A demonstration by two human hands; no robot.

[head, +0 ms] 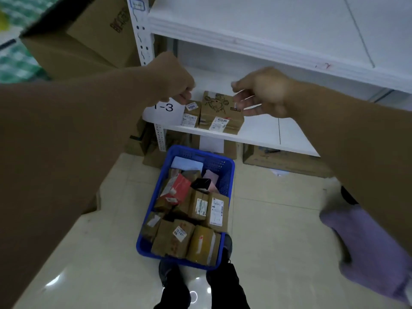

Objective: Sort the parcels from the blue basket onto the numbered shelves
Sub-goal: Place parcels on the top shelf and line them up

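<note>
Two brown parcels stand on the white shelf (263, 134) labelled 1-3 (165, 107): a small box (191, 114) and, touching its right side, a larger box with a crab drawing (219, 112). My left hand (176, 82) hovers just above the small box's top left corner, fingers curled, with nothing seen in them. My right hand (262, 93) reaches toward the crab box's upper right edge with loosely straight fingers. Below, on the floor, the blue basket (227, 172) holds several parcels, among them brown boxes, a red one (178, 188) and a yellow one (204, 244).
A higher white shelf (278, 30) juts out above my hands. Large cardboard cartons (84, 36) stand left of the shelf post (142, 34), and more cartons (285, 161) sit under the lowest shelf. My dark shoes (171, 279) stand by the basket on the tiled floor. A purple cloth (367, 253) lies at the right.
</note>
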